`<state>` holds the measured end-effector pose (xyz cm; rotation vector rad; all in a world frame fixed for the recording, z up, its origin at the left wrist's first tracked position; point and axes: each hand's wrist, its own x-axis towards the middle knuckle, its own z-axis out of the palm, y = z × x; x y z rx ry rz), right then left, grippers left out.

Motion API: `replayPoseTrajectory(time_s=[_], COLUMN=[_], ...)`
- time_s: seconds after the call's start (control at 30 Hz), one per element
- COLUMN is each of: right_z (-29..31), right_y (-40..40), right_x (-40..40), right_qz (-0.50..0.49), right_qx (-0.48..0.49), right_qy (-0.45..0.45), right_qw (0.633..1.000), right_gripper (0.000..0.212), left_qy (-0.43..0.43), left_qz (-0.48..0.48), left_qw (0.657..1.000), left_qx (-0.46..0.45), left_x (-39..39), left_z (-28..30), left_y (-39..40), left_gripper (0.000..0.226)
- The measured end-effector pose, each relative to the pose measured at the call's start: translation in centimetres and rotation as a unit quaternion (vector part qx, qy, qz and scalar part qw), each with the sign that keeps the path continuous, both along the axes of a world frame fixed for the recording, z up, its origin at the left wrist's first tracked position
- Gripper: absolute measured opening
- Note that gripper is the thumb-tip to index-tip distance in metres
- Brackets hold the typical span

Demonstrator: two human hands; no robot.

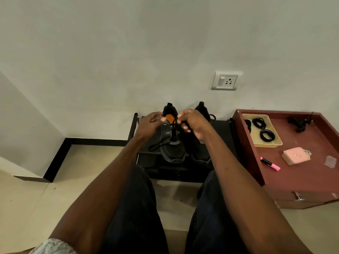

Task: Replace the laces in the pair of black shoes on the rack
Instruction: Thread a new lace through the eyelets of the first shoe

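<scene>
Two black shoes stand side by side on a low black rack [222,132] against the wall. The left shoe [171,149] has an orange insole showing at its opening; the right shoe [200,153] is partly hidden by my right forearm. A black lace [173,132] runs up from the left shoe's eyelets to my hands. My right hand [192,123] pinches the lace above the shoe's tongue. My left hand [149,124] hovers at the shoe's left side, its fingers curled toward the lace; whether it holds the lace is unclear.
A reddish-brown low table [302,176] stands right of the rack. On it are a yellow tray [275,143] with several coiled black laces [267,135], a pink marker [270,163], a pink pouch [295,156] and a tangled black lace [299,122]. A wall socket [226,81] is above.
</scene>
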<state>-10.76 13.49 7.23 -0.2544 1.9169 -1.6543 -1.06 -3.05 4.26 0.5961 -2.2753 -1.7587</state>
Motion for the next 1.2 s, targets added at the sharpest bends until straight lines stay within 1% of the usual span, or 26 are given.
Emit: replayPoseTrajectory(time_s=[0.03, 0.07, 0.13, 0.2, 0.27, 0.3, 0.33, 0.4, 0.43, 0.5, 0.53, 0.57, 0.6, 0.63, 0.67, 0.73, 0.8, 0.87, 0.9, 1.0, 1.07, 1.1, 1.13, 1.2], right_z=[-0.1, -0.2, -0.5, -1.0, -1.6, -2.0, -2.3, -3.1, -3.6, -4.7, -5.3, -5.8, -6.3, -6.7, -6.9, -7.0, -7.1, -7.3, -7.5, -8.2, -8.6, -8.9, -9.4, -10.6], right_y=[-0.4, -0.7, -0.9, -0.3, 0.6, 1.1, 1.5, 1.9, 1.9, 1.7, 1.5, 1.4, 1.2, 1.0, 0.8, 0.4, 0.0, -0.3, -0.4, -0.5, -0.6, -0.7, -0.7, -0.6], right_x=[0.2, 0.3, -0.1, -0.7, -1.4, -1.7, -1.9, -2.0, -1.9, -1.6, -1.4, -1.3, -1.1, -1.0, -0.9, -1.0, -1.3, -1.7, -2.0, -2.7, -3.1, -3.3, -3.5, -3.7], right_qz=[0.023, 0.033, 0.026, 0.011, 0.003, 0.001, 0.004, 0.012, 0.011, -0.005, -0.014, -0.02, -0.022, -0.021, -0.019, -0.023, -0.023, -0.012, -0.006, 0.008, 0.017, 0.015, 0.001, -0.058], right_qx=[0.01, 0.014, 0.009, 0.001, -0.007, -0.008, -0.006, 0.009, 0.02, 0.044, 0.056, 0.063, 0.063, 0.055, 0.042, 0.017, 0.011, 0.026, 0.034, 0.052, 0.056, 0.061, 0.067, 0.087], right_qy=[0.004, 0.006, 0.007, 0.003, -0.011, -0.021, -0.032, -0.05, -0.054, -0.047, -0.034, -0.019, -0.005, 0.006, 0.014, 0.017, 0.014, 0.022, 0.027, 0.033, 0.032, 0.029, 0.025, 0.019], right_qw=[1.0, 0.999, 1.0, 1.0, 1.0, 1.0, 0.999, 0.999, 0.998, 0.998, 0.998, 0.998, 0.998, 0.998, 0.999, 0.999, 1.0, 0.999, 0.999, 0.998, 0.998, 0.998, 0.997, 0.994], right_gripper=[0.008, 0.005, 0.009, 0.013, 0.01, 0.009, 0.013, 0.022, 0.023, 0.017, 0.013, 0.01, 0.008, 0.007, 0.005, 0.005, 0.013, 0.017, 0.018, 0.016, 0.013, 0.011, 0.011, 0.012], left_qy=[-0.001, -0.006, -0.017, -0.015, -0.01, -0.015, -0.024, -0.064, -0.09, -0.121, -0.117, -0.1, -0.077, -0.051, -0.036, -0.053, -0.069, -0.055, -0.043, -0.025, -0.026, -0.029, -0.028, -0.022], left_qz=[-0.055, -0.091, -0.116, -0.069, 0.021, 0.063, 0.1, 0.159, 0.184, 0.232, 0.241, 0.23, 0.19, 0.128, 0.058, -0.061, -0.119, -0.108, -0.093, -0.061, -0.046, -0.038, -0.025, 0.022], left_qw=[0.998, 0.995, 0.99, 0.992, 0.995, 0.995, 0.993, 0.984, 0.975, 0.952, 0.944, 0.943, 0.952, 0.966, 0.978, 0.988, 0.986, 0.989, 0.992, 0.998, 0.998, 0.999, 0.999, 0.99], left_qx=[0.021, 0.042, 0.081, 0.102, 0.095, 0.081, 0.054, -0.04, -0.086, -0.16, -0.192, -0.22, -0.229, -0.218, -0.196, -0.133, -0.092, -0.084, -0.067, 0.011, 0.032, 0.018, -0.021, -0.138], left_x=[-0.6, -1.0, -1.4, -1.5, -1.5, -1.4, -1.2, -1.1, -1.0, -0.8, -0.9, -1.1, -1.4, -1.7, -2.0, -3.0, -3.5, -3.8, -3.9, -4.2, -4.4, -4.6, -4.8, -5.4], left_z=[0.4, 0.4, 0.4, -0.2, -1.1, -1.5, -2.0, -3.2, -3.6, -3.8, -3.8, -3.7, -3.7, -3.6, -3.5, -4.0, -4.8, -5.9, -6.3, -7.2, -7.6, -7.7, -8.0, -8.7], left_y=[0.6, 0.6, 0.7, 0.3, -0.6, -1.1, -1.6, -2.1, -2.2, -1.5, -1.1, -0.8, -0.5, -0.1, 0.4, 0.7, 0.9, 0.9, 0.9, 1.3, 1.6, 1.8, 2.0, 2.2], left_gripper=[0.024, 0.021, 0.018, 0.018, 0.015, 0.014, 0.014, 0.015, 0.017, 0.018, 0.017, 0.023, 0.032, 0.036, 0.036, 0.036, 0.027, 0.015, 0.013, 0.011, 0.01, 0.008, 0.008, 0.01])
